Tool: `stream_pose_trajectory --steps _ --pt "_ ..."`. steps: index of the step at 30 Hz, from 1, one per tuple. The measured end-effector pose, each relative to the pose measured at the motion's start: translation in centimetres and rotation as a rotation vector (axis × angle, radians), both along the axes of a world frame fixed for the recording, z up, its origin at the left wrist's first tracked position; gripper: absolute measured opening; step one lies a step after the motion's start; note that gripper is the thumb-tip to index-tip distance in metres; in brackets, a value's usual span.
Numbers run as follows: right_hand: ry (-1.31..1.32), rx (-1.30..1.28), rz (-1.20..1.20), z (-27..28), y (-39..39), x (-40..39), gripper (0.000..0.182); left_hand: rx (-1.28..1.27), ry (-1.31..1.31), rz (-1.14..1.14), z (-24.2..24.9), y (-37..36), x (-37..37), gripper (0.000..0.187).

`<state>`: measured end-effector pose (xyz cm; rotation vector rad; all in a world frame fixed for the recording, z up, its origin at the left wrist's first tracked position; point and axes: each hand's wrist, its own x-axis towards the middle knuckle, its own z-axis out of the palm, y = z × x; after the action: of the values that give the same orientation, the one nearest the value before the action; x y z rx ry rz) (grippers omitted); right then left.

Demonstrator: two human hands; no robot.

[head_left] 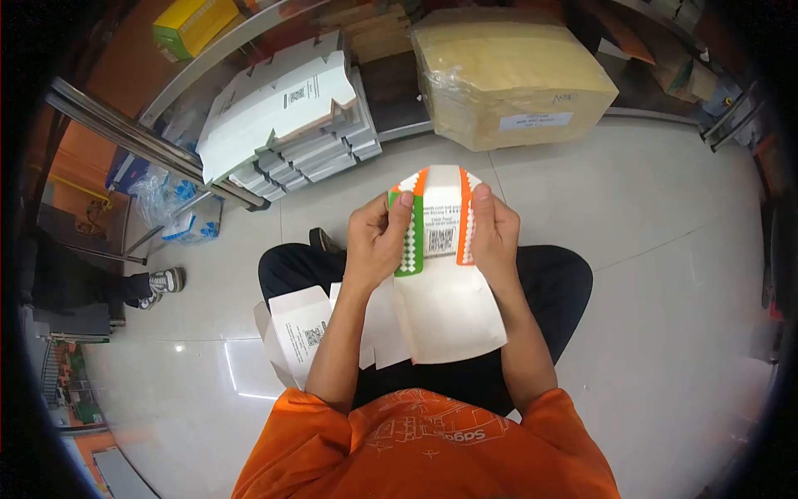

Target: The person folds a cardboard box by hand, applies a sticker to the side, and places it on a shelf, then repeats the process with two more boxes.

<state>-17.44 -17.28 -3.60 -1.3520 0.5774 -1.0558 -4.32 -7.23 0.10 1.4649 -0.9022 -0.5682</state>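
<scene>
Between my two hands is a partly folded carton (441,218), white with green and orange patterned edges and a printed code on its inner panel. My left hand (379,235) grips the green side, thumb on top. The orange side is gripped by my right hand (495,232), its thumb near the upper corner. A wide plain white flap of the carton hangs open toward my body. Other white flat cartons (304,329) lie over my leg on the left, one showing a printed code.
A stack of flat white cartons (274,104) sits at the upper left beside a metal rack. A large plastic-wrapped brown box (507,79) stands ahead. Plastic bags (170,204) and another person's shoe (167,281) are at the left. A yellow-green box (195,27) is on a shelf.
</scene>
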Motion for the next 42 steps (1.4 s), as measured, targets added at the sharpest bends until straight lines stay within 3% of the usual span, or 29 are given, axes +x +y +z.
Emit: stream_pose_trajectory --steps 2,4,6,8,9,10,13,16,17,19,26,29,34,38,42 --pt "0.024 0.004 -0.047 0.3 0.8 0.0 0.043 0.17 -0.193 0.028 -0.5 0.8 0.8 0.037" --pt "0.05 -0.054 -0.112 -1.3 0.5 0.2 0.045 0.062 0.05 0.016 -0.7 0.5 0.7 0.037" --pt "0.066 -0.15 -0.084 -1.6 0.5 0.1 0.043 0.016 0.124 -0.039 0.3 -0.1 1.2 0.04" --pt "-0.053 0.086 0.06 -1.2 1.1 0.3 0.042 0.012 0.167 -0.035 1.2 -0.2 0.7 0.039" --pt "-0.088 0.078 0.071 -0.8 1.0 0.5 0.041 0.051 0.237 -0.022 1.3 0.0 0.5 0.038" --pt "-0.12 0.077 0.083 -0.4 0.9 0.7 0.041 0.037 0.229 -0.023 1.5 0.3 0.6 0.038" --pt "-0.081 0.075 0.1 -0.5 1.3 0.9 0.041 0.085 -0.122 -0.05 0.8 1.3 0.6 0.032" --pt "-0.052 -0.027 0.092 -0.5 1.5 0.8 0.041 -0.068 -0.123 -0.016 0.0 1.0 0.5 0.034" --pt "-0.052 -0.027 0.094 -0.7 1.6 0.8 0.041 -0.068 -0.123 -0.014 0.2 1.0 0.6 0.034" --pt "0.068 -0.282 0.091 -1.0 1.6 0.7 0.042 0.078 0.026 -0.079 0.9 1.1 0.7 0.035" --pt "0.056 -0.297 0.075 -0.6 1.8 1.0 0.045 0.073 0.077 -0.021 -0.9 1.2 0.6 0.042" --pt "0.053 -0.302 0.051 -0.7 1.7 1.2 0.045 0.118 -0.014 0.0 -1.1 1.0 0.4 0.044" --pt "0.121 -0.4 -0.133 -1.7 1.3 1.3 0.047 0.023 0.028 0.011 -1.9 1.0 0.3 0.047" --pt "0.053 -0.333 -0.218 -1.6 1.3 1.7 0.05 0.045 -0.049 0.096 -2.7 1.9 -0.7 0.048" --pt "0.114 -0.269 -0.06 -1.7 1.3 1.3 0.031 0.01 -0.085 0.172 -3.1 2.3 0.2 0.047"
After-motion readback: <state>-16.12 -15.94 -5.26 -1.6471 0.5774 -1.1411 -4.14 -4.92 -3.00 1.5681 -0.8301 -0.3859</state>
